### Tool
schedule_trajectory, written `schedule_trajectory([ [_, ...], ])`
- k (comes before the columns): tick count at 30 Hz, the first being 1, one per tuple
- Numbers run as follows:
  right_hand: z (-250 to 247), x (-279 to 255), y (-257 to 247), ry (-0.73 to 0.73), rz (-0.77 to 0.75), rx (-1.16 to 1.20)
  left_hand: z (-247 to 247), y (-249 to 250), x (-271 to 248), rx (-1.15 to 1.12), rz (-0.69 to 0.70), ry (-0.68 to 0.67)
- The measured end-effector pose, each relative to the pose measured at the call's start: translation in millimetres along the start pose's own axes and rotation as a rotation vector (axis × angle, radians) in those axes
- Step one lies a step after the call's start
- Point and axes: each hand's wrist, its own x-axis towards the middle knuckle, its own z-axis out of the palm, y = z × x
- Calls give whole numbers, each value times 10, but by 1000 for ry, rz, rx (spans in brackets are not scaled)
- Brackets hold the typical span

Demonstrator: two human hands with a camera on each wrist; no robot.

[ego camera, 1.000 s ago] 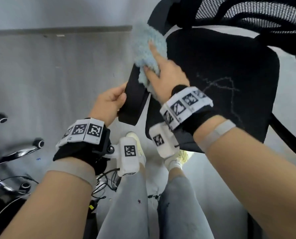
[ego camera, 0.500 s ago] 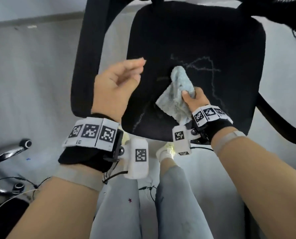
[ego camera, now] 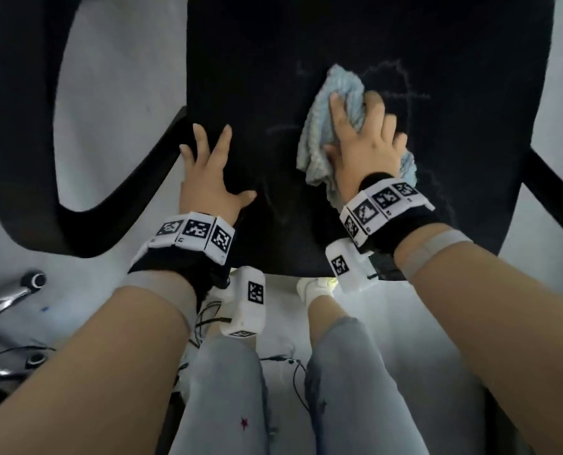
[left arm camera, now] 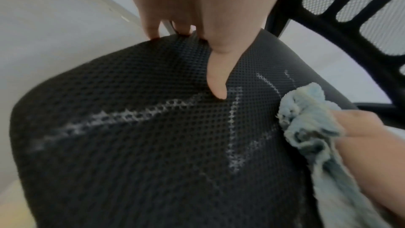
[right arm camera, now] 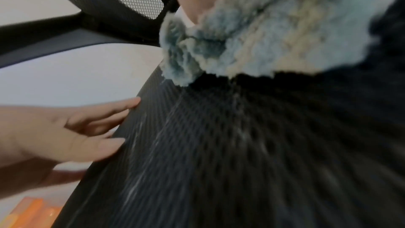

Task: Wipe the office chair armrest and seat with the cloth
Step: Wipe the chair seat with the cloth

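Observation:
The black mesh seat fills the upper head view, with white chalky streaks across it. My right hand grips a bunched light blue cloth and presses it on the seat right of centre. My left hand lies flat on the seat's left front, fingers spread toward the edge. The black left armrest loops beside it, untouched. The left wrist view shows my thumb on the mesh, streaks and the cloth. The right wrist view shows cloth above blurred mesh.
The mesh backrest rises behind the seat. The right armrest support slants at the right. Another chair's chrome base with castors stands at the lower left. Cables lie on the pale floor by my legs.
A second ago the cloth was on the armrest, which my left hand held. The cloth has since moved onto the seat and farther in; my left hand came down flat on the seat.

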Motion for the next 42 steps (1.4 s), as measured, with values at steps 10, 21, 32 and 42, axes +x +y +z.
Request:
schedule_trajectory([
  [10, 231, -440, -306, -128, -93, 108, 92, 84, 106, 19, -83, 13],
  [21, -169, 483, -203, 106, 66, 48, -82, -7, 117, 19, -37, -71],
  [32, 332, -519, -397, -93, -525, -117, -200, -117, 49, 57, 43, -106],
  [42, -207, 587, -491, 41, 166, 73, -170, -159, 68, 173, 80, -63],
])
